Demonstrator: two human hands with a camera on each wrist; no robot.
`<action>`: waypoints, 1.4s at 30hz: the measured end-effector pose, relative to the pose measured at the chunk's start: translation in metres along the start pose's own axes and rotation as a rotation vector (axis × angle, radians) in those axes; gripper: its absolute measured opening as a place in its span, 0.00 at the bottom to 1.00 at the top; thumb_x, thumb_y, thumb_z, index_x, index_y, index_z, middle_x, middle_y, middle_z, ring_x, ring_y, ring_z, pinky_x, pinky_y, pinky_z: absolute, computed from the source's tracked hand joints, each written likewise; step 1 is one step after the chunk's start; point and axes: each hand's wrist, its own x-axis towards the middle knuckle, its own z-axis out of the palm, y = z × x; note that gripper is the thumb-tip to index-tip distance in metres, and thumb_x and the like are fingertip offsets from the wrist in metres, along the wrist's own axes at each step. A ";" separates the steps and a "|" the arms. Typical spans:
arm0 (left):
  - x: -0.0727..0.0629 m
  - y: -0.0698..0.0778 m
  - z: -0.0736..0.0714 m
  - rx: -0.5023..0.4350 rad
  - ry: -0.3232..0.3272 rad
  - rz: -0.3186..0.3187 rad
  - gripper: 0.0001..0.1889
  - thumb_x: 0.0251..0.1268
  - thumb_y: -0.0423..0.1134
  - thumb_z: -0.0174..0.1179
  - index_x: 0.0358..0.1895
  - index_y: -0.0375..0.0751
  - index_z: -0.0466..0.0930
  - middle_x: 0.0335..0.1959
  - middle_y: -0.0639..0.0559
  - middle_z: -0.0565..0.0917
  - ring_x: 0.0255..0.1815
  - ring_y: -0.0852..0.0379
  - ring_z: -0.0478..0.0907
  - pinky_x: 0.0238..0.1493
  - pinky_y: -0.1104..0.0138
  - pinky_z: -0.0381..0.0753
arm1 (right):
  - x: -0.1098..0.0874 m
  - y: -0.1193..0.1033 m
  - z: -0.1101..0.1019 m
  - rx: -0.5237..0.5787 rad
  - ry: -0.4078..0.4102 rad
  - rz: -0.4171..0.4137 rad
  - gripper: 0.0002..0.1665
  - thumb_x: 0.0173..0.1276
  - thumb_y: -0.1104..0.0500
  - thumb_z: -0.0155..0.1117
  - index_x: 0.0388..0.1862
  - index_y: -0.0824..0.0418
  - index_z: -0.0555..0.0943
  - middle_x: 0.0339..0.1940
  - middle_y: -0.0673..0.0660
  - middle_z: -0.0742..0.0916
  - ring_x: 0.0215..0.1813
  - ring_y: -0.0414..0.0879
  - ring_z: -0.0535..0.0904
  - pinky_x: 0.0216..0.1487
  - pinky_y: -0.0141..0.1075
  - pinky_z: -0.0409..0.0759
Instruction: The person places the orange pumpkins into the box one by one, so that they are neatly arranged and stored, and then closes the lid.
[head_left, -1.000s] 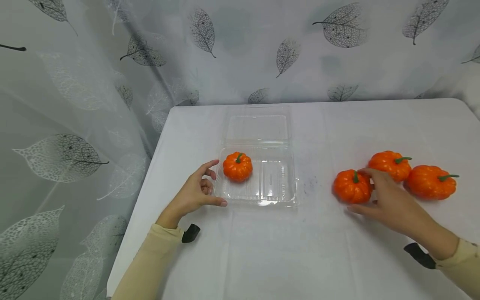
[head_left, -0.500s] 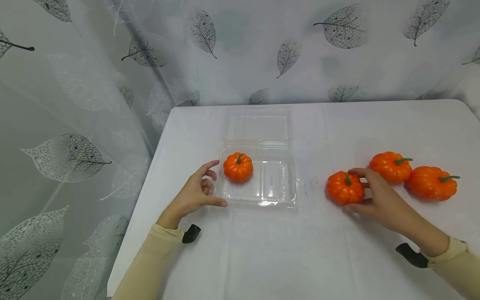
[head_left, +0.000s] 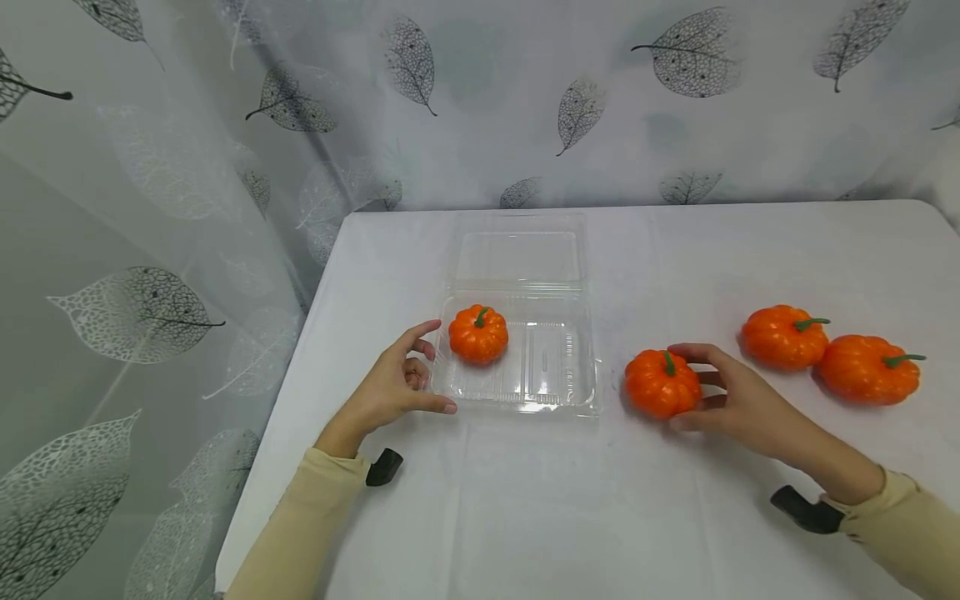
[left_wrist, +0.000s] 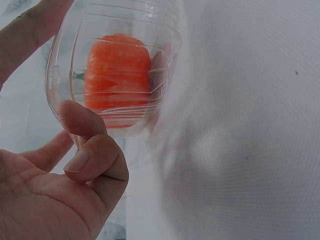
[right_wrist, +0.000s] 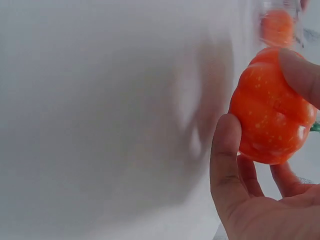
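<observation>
My right hand (head_left: 738,408) grips a small orange toy pumpkin (head_left: 660,385) with a green stem, thumb on the near side and fingers on the far side. In the right wrist view that pumpkin (right_wrist: 272,107) sits between thumb and fingertips, over a shadow on the cloth. My left hand (head_left: 390,379) rests at the left side of a clear plastic clamshell box (head_left: 540,392), index finger and thumb spread, other fingers bent. Fingertips are right at the rim in the left wrist view. Another pumpkin (head_left: 478,335) lies in the box's left half.
Two more orange pumpkins, one (head_left: 783,337) beside the other (head_left: 868,370), lie at the right of the white-covered table (head_left: 555,517). The box's lid (head_left: 517,250) lies folded back towards the far edge. A leaf-print curtain (head_left: 480,100) hangs behind and to the left.
My right hand has moved left with its pumpkin, away from the two on the right and closer to the box. The left hand stays in place.
</observation>
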 end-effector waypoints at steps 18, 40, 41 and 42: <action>0.003 -0.004 0.000 -0.003 -0.010 0.014 0.59 0.39 0.30 0.84 0.79 0.44 0.57 0.53 0.33 0.69 0.27 0.54 0.64 0.25 0.71 0.64 | 0.005 -0.031 -0.005 0.257 -0.114 0.043 0.48 0.65 0.57 0.74 0.80 0.47 0.62 0.76 0.55 0.69 0.70 0.62 0.69 0.59 0.42 0.77; 0.002 -0.005 0.001 -0.005 -0.002 0.001 0.59 0.40 0.30 0.84 0.79 0.44 0.57 0.54 0.34 0.68 0.27 0.55 0.64 0.25 0.71 0.64 | 0.043 -0.083 0.010 0.572 -0.195 -0.002 0.47 0.66 0.64 0.69 0.79 0.57 0.56 0.76 0.58 0.65 0.70 0.56 0.71 0.61 0.38 0.75; 0.002 -0.005 0.001 -0.005 -0.002 0.001 0.59 0.40 0.30 0.84 0.79 0.44 0.57 0.54 0.34 0.68 0.27 0.55 0.64 0.25 0.71 0.64 | 0.045 -0.085 0.011 0.580 -0.190 -0.008 0.47 0.66 0.65 0.69 0.79 0.57 0.56 0.75 0.58 0.65 0.69 0.56 0.72 0.61 0.37 0.75; 0.002 -0.006 0.001 -0.005 -0.002 0.002 0.59 0.40 0.30 0.84 0.79 0.44 0.57 0.54 0.34 0.68 0.27 0.55 0.64 0.25 0.71 0.64 | 0.047 -0.086 0.012 0.586 -0.185 -0.013 0.46 0.66 0.65 0.69 0.78 0.58 0.56 0.75 0.59 0.66 0.69 0.55 0.72 0.61 0.37 0.75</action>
